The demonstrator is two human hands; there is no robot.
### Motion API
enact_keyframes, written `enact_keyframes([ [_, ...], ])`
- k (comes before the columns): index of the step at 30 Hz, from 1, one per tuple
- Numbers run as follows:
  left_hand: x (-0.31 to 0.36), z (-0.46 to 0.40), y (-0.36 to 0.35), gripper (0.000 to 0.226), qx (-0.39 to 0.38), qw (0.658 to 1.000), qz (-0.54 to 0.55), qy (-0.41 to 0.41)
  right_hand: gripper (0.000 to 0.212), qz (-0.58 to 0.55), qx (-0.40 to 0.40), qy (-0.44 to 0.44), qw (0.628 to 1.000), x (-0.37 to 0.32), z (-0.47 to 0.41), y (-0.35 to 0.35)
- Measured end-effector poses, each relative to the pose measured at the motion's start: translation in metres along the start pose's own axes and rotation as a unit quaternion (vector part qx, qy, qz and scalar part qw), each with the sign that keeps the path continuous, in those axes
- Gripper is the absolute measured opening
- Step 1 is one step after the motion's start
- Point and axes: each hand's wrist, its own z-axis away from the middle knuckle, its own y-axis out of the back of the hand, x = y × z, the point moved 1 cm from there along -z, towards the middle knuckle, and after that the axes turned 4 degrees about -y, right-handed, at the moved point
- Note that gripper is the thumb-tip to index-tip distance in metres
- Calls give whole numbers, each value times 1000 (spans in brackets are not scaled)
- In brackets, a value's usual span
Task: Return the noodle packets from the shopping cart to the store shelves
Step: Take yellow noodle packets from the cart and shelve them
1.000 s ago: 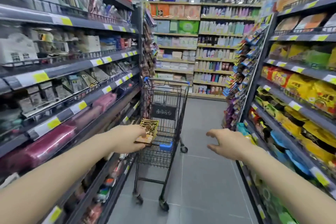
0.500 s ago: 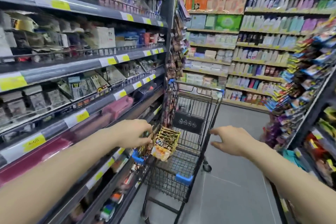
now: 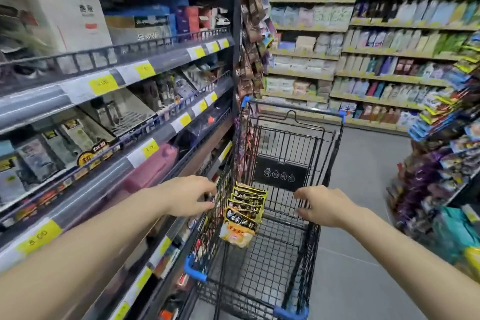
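Observation:
A black wire shopping cart (image 3: 291,135) with blue corner caps stands in the aisle right before me. Several yellow-and-black noodle packets (image 3: 244,213) lie stacked inside it, leaning against its left wall. My left hand (image 3: 187,197) reaches to the cart's left wall beside the stack, fingers and thumb spread, holding nothing. My right hand (image 3: 319,206) is at the cart's right rim with loosely extended fingers and holds nothing. Whether either hand touches the wire I cannot tell.
Tiered store shelves (image 3: 124,70) with yellow price tags run close along the cart's left side. Hanging snack strips (image 3: 250,41) dangle at the shelf end. More packed racks (image 3: 446,153) line the right. Grey floor (image 3: 363,163) opens ahead toward a back wall of shelves (image 3: 376,34).
The view has closed in on the cart and swung left. Both hands have come forward to the cart's sides, the left one level with the packets and the right one at the rim.

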Motion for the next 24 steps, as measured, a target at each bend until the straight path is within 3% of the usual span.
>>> enact_keyframes([
  [13,-92,-164,-69,40,-51,994,68,-73,45,-42,-57,-64,995,31,-151,-51],
  [24,-121,-221,-199,36,-92,989,80,-80,41,-106,-162,-56,979,12,-267,-219],
])
